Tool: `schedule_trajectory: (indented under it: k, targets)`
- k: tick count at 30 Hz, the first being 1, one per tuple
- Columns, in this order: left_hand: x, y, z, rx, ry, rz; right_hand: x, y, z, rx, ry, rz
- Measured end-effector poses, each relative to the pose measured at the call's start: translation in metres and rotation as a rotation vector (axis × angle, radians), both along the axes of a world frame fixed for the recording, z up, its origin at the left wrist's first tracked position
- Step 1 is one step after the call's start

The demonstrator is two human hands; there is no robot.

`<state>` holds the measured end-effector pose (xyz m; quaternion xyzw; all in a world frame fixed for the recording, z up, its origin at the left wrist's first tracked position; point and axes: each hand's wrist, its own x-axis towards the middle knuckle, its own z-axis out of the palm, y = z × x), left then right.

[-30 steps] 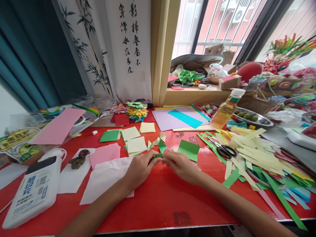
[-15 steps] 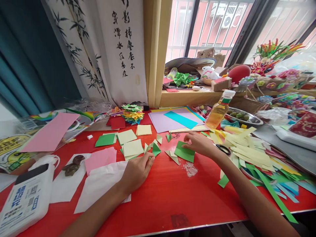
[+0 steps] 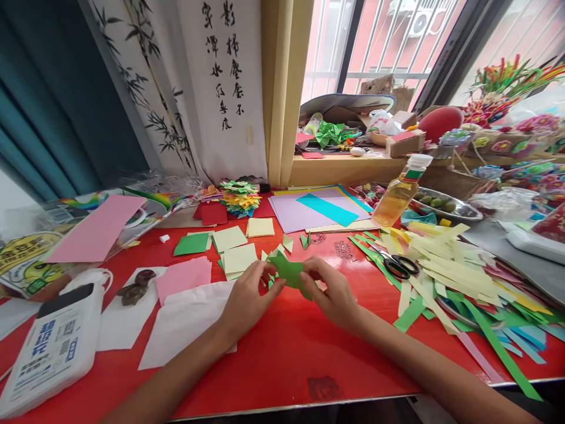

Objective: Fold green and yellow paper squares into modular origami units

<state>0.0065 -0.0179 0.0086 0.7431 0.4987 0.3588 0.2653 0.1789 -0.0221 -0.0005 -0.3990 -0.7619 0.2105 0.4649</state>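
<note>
A green sheet of paper (image 3: pixel 289 273) is held up between my two hands, slightly bent, over the red table. My left hand (image 3: pixel 252 297) pinches its left edge between thumb and fingers. My right hand (image 3: pixel 330 288) grips the right side the same way. Just behind the sheet lie small folded paper pieces, partly hidden by it; a pale folded triangle (image 3: pixel 288 243) and a green folded piece (image 3: pixel 305 239) show clear of it. Left of these are stacks of pale yellow paper squares (image 3: pixel 238 259) and a green square (image 3: pixel 192 244).
Black-handled scissors (image 3: pixel 401 266) and a heap of paper strips (image 3: pixel 454 259) lie to the right. A bottle of amber liquid (image 3: pixel 399 197) stands behind them. Pink paper (image 3: pixel 185 278), a white napkin (image 3: pixel 185 318) and a white wipes pack (image 3: pixel 57 347) are at left.
My right hand has lifted the green sheet off the table and brought it leftward to my left hand, which now also grips it. The scissors have come into fuller view.
</note>
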Motion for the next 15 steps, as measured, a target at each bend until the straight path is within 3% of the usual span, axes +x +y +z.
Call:
schedule_trajectory:
  k: [5,9,15]
  targets:
    - [-0.0005,0.0025,0.0013,-0.083,-0.180,0.035,0.0000,-0.0006,0.0044,-0.310,0.331,-0.015]
    - [-0.0019,0.0051,-0.0010,-0.119,-0.334,0.031,-0.0028,0.0024,0.0049,-0.499,0.477,0.007]
    - [-0.0006,0.0060,-0.0027,-0.077,-0.341,0.062,-0.0069,0.0055,0.0007,-0.736,0.498,0.228]
